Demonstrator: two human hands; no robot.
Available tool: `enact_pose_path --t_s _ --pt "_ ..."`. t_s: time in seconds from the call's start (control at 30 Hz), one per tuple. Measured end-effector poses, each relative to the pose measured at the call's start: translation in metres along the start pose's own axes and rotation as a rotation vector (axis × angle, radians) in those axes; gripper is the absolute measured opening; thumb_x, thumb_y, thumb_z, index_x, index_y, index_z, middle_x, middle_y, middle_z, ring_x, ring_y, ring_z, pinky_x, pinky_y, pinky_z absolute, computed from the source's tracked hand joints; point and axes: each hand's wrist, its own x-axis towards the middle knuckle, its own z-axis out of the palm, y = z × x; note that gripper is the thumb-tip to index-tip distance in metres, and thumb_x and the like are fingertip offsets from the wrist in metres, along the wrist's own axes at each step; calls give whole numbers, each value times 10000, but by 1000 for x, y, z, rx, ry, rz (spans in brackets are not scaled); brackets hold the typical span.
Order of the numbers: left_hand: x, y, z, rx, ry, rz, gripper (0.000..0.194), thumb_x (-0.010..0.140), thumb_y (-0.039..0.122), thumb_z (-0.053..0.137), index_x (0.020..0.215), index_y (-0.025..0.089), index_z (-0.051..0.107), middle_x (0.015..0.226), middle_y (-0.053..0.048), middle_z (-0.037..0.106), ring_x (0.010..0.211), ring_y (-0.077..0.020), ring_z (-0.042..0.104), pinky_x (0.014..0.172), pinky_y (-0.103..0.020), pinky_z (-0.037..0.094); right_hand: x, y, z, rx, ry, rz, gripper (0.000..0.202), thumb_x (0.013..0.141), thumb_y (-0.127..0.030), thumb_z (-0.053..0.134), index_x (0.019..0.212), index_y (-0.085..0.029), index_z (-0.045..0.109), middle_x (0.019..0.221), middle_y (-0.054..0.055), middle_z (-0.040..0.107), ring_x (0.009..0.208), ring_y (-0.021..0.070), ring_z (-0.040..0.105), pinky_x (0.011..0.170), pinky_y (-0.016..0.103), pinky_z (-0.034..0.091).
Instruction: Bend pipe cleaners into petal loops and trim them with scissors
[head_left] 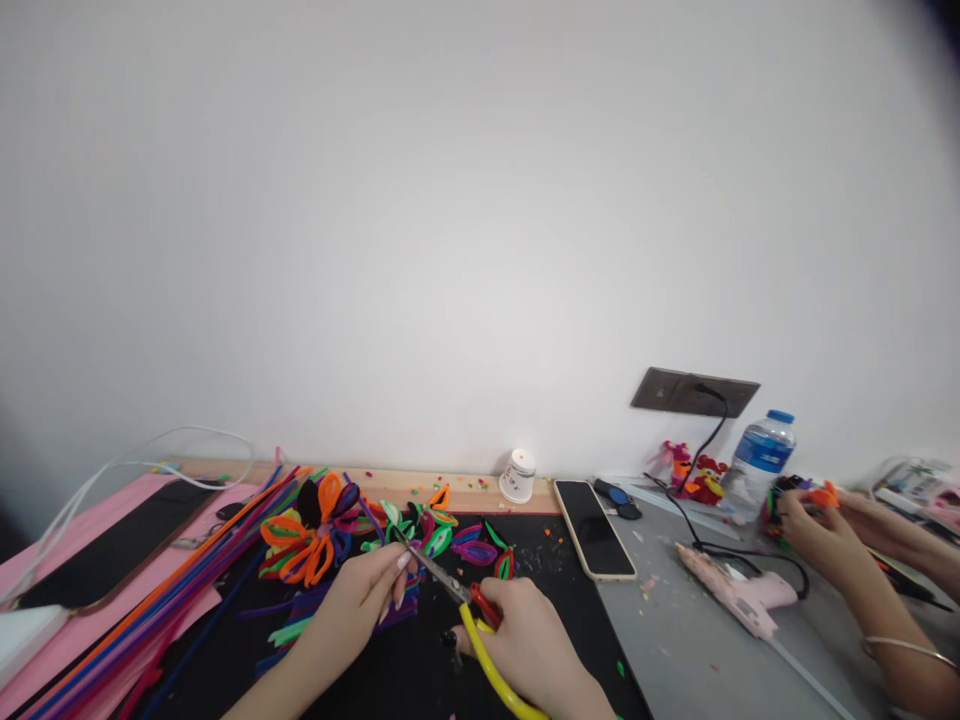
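Note:
My right hand point(525, 630) is closed on scissors point(442, 575) with red and yellow handles, over the black mat point(585, 640). The blades point up and left to the fingertips of my left hand point(364, 590), which are pinched together; what they hold is too small to make out. Just beyond my hands lie pipe-cleaner loops: an orange flower point(319, 535), green loops point(435, 535) and a purple loop point(474, 546). Short blue and purple pieces lie partly under my left hand.
Long pipe cleaners point(150, 620) cross pink sheets at left. A paper cup point(517, 476) and phone point(595, 530) stand and lie behind my right hand. Farther right are a glue gun point(739, 590), a bottle point(761, 460) and another person's hands point(817, 530) with something orange.

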Motion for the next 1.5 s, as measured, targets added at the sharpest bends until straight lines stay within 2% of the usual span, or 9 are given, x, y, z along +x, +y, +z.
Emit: enact_pose_path --t_s 0.37,0.63,0.77,0.83,0.93,1.17,1.33,1.43,1.5 --pt "2 2 -8 -598 -232 -194 349 812 476 452 651 167 478 437 83 420 376 -59 287 413 -185 220 1 6 -6 -40 13 -92 359 596 -543 656 629 -195 572 538 -49 496 478 79 354 438 189 180" --pt "-7 2 -13 -1047 -446 -265 255 793 360 553 639 169 484 390 97 371 340 -39 207 392 -173 234 -1 -3 -17 -11 -41 -174 368 576 -531 674 617 -185 555 545 -70 461 485 68 319 441 183 183" --pt "-9 0 -15 -1159 -535 -284 277 797 342 552 596 167 473 359 107 315 320 -34 177 368 -168 215 -2 -5 -18 10 -46 -205 372 557 -513 696 604 -181 535 541 -80 442 484 62 300 438 182 180" --pt "-8 0 -13 -1153 -507 -291 271 800 339 545 603 170 466 374 111 304 330 -36 173 367 -166 217 -1 -3 -16 12 -47 -191 365 571 -510 687 611 -180 538 540 -77 445 485 63 310 439 181 186" --pt "-3 2 -7 -993 -331 -255 260 814 380 505 659 176 467 434 100 361 358 -43 212 392 -172 253 1 1 -12 -15 -38 -128 343 607 -504 664 630 -179 555 548 -60 473 488 70 344 447 185 200" --pt "-2 9 1 -29 17 -26 364 882 374 322 592 187 436 494 48 433 460 -106 425 499 -218 339 -3 0 -14 -56 -88 -59 354 645 -506 654 790 -188 600 691 2 596 545 116 495 448 196 293" --pt "-6 6 4 452 121 172 298 879 189 260 709 182 504 645 -20 561 595 -154 551 593 -254 430 -5 -5 -18 -86 -79 -78 265 847 -331 511 1043 -156 542 1016 51 571 834 173 576 693 316 488" --pt "-5 -6 9 661 165 289 289 847 113 276 920 143 554 794 -88 645 728 -196 622 659 -295 488 -4 -5 -17 -98 -63 -81 283 869 -321 475 1055 -121 547 1066 51 563 911 197 562 737 330 467" --pt "-4 -14 12 778 185 369 313 825 79 289 985 117 556 840 -113 665 771 -208 640 687 -313 510 -4 -4 -15 -101 -48 -95 451 903 -355 331 1006 20 559 1028 81 578 893 206 565 668 292 399"
